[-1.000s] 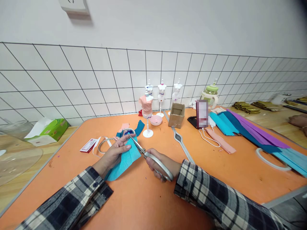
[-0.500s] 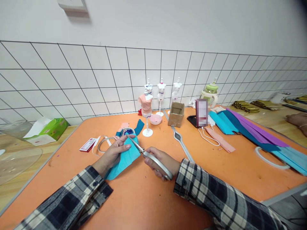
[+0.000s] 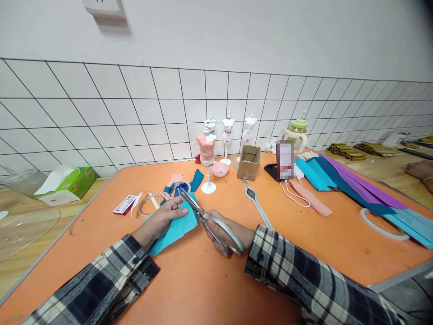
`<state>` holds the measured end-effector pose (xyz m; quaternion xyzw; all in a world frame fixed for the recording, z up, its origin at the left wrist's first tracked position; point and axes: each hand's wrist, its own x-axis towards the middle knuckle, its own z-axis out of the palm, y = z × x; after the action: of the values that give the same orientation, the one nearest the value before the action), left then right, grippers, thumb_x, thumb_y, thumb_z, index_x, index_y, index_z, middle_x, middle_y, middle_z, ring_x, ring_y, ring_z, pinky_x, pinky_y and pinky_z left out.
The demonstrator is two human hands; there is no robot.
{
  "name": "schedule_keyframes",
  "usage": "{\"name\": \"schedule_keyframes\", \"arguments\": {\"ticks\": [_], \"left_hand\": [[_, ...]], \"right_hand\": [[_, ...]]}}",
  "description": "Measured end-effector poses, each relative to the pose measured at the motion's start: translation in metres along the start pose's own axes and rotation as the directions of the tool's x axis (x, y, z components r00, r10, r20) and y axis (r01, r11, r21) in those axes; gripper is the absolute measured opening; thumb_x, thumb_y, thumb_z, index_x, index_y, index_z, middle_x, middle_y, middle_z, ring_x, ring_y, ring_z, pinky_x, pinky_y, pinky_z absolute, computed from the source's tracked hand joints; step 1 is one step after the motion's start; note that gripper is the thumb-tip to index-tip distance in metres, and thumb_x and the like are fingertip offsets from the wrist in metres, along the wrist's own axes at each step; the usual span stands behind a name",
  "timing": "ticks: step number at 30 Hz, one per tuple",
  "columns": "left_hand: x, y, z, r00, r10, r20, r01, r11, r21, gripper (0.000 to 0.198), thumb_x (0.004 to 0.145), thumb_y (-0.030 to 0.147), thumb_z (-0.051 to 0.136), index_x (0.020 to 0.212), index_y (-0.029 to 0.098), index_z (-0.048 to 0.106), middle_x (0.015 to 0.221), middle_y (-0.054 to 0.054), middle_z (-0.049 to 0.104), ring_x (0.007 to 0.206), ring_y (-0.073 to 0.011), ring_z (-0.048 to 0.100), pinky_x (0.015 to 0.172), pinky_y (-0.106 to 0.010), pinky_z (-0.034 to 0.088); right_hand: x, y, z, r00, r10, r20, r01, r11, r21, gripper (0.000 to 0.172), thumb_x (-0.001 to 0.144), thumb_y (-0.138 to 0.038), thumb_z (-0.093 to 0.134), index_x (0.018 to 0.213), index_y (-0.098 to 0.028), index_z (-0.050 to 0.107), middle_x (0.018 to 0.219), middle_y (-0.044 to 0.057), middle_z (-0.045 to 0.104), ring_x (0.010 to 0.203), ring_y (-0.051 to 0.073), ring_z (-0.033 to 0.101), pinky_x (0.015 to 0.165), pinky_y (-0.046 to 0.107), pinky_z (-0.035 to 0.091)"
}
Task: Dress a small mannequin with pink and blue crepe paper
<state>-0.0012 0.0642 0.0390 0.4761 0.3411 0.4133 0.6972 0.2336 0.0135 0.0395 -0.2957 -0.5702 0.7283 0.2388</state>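
Note:
A turquoise piece of crepe paper (image 3: 176, 228) is held just above the orange table (image 3: 203, 280), pinched between thumb and fingers of my left hand (image 3: 162, 219). My right hand (image 3: 225, 232) grips silver scissors (image 3: 206, 219) by the handles; the blades (image 3: 190, 203) are slightly apart and run along the paper's right edge, pointing away from me. Both my sleeves are plaid.
Behind the paper lie tape rolls (image 3: 149, 203), blue scraps and a red card (image 3: 124, 205). Small dress forms (image 3: 207, 151), a pink bowl (image 3: 219, 169) and a cardboard box (image 3: 249, 162) stand further back. Crepe paper strips (image 3: 352, 185) lie at right; another person's hand (image 3: 419, 171) rests at far right. A tissue box (image 3: 66, 185) sits left.
The scissor blades have opened a little and advanced along the paper's edge. My left hand has shifted slightly lower on the paper.

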Motion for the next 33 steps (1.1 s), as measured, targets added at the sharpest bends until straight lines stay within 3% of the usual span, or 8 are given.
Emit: {"name": "schedule_keyframes", "arguments": {"ticks": [9, 13, 16, 18, 21, 25, 29, 33], "left_hand": [[-0.004, 0.009, 0.006, 0.998, 0.044, 0.05, -0.054, 0.973, 0.223, 0.05, 0.073, 0.023, 0.081, 0.119, 0.025, 0.062, 0.071, 0.003, 0.066, 0.056, -0.0124, 0.06, 0.054, -0.022, 0.048], [-0.004, 0.019, 0.004, 0.998, 0.059, 0.028, -0.066, 0.932, 0.355, 0.051, 0.069, 0.028, 0.084, 0.115, 0.025, 0.061, 0.068, 0.004, 0.063, 0.055, -0.013, 0.058, 0.052, -0.022, 0.046], [-0.002, 0.024, 0.0, 0.954, 0.186, -0.234, -0.069, 0.899, 0.432, 0.039, 0.071, 0.04, 0.081, 0.101, 0.019, 0.066, 0.066, 0.003, 0.061, 0.051, -0.0115, 0.054, 0.048, -0.022, 0.042], [0.0, 0.029, -0.006, 0.738, 0.445, -0.507, -0.175, 0.852, 0.494, 0.034, 0.075, 0.045, 0.075, 0.093, 0.018, 0.067, 0.068, 0.003, 0.059, 0.053, -0.0097, 0.051, 0.048, -0.021, 0.04], [0.002, 0.044, -0.026, 0.271, 0.676, -0.685, -0.243, 0.736, 0.632, 0.035, 0.077, 0.046, 0.073, 0.098, 0.018, 0.066, 0.074, 0.003, 0.057, 0.063, -0.0101, 0.053, 0.054, -0.021, 0.042], [0.0, 0.061, -0.063, 0.07, 0.705, -0.706, -0.372, 0.675, 0.637, 0.037, 0.081, 0.047, 0.066, 0.101, 0.019, 0.051, 0.095, -0.002, 0.062, 0.084, -0.0161, 0.064, 0.064, -0.028, 0.049], [-0.002, 0.055, -0.079, 0.152, 0.726, -0.671, -0.305, 0.68, 0.667, 0.034, 0.085, 0.051, 0.06, 0.094, 0.021, 0.048, 0.113, -0.005, 0.065, 0.109, -0.0279, 0.062, 0.073, -0.038, 0.05], [-0.002, 0.041, -0.079, 0.567, 0.625, -0.537, 0.057, 0.62, 0.783, 0.026, 0.077, 0.046, 0.064, 0.082, 0.02, 0.06, 0.1, -0.006, 0.072, 0.091, -0.0261, 0.067, 0.07, -0.038, 0.05]], "right_hand": [[-0.005, -0.019, -0.02, 0.969, -0.191, -0.155, 0.139, 0.945, -0.297, 0.059, 0.082, -0.071, 0.055, 0.117, -0.026, 0.04, 0.077, -0.006, 0.048, 0.046, 0.006, 0.043, 0.044, 0.02, 0.036], [-0.008, -0.03, -0.043, 0.834, -0.382, -0.397, -0.053, 0.663, -0.747, 0.052, 0.08, -0.05, 0.068, 0.12, -0.024, 0.048, 0.084, 0.0, 0.06, 0.073, 0.016, 0.058, 0.066, 0.027, 0.039], [-0.008, -0.029, -0.055, 0.806, -0.407, -0.428, -0.213, 0.475, -0.854, 0.043, 0.08, -0.036, 0.066, 0.119, -0.023, 0.053, 0.102, 0.005, 0.067, 0.09, 0.022, 0.061, 0.072, 0.029, 0.038], [-0.006, -0.026, -0.057, 0.802, -0.428, -0.417, -0.237, 0.413, -0.879, 0.04, 0.081, -0.03, 0.062, 0.119, -0.024, 0.054, 0.11, 0.005, 0.067, 0.094, 0.022, 0.062, 0.073, 0.029, 0.037], [-0.004, -0.024, -0.057, 0.787, -0.463, -0.407, -0.227, 0.397, -0.889, 0.041, 0.082, -0.028, 0.058, 0.122, -0.024, 0.053, 0.116, 0.004, 0.067, 0.097, 0.021, 0.063, 0.076, 0.029, 0.038], [-0.004, -0.022, -0.057, 0.807, -0.437, -0.397, -0.241, 0.371, -0.897, 0.041, 0.082, -0.03, 0.058, 0.122, -0.025, 0.053, 0.116, 0.004, 0.067, 0.097, 0.022, 0.064, 0.075, 0.03, 0.038], [-0.004, -0.019, -0.059, 0.849, -0.375, -0.372, -0.256, 0.323, -0.911, 0.044, 0.08, -0.034, 0.059, 0.123, -0.026, 0.054, 0.119, 0.004, 0.067, 0.104, 0.025, 0.063, 0.078, 0.031, 0.039], [-0.004, -0.018, -0.059, 0.853, -0.358, -0.38, -0.269, 0.323, -0.907, 0.045, 0.08, -0.036, 0.059, 0.124, -0.026, 0.053, 0.12, 0.004, 0.067, 0.105, 0.025, 0.063, 0.079, 0.032, 0.039]]}}
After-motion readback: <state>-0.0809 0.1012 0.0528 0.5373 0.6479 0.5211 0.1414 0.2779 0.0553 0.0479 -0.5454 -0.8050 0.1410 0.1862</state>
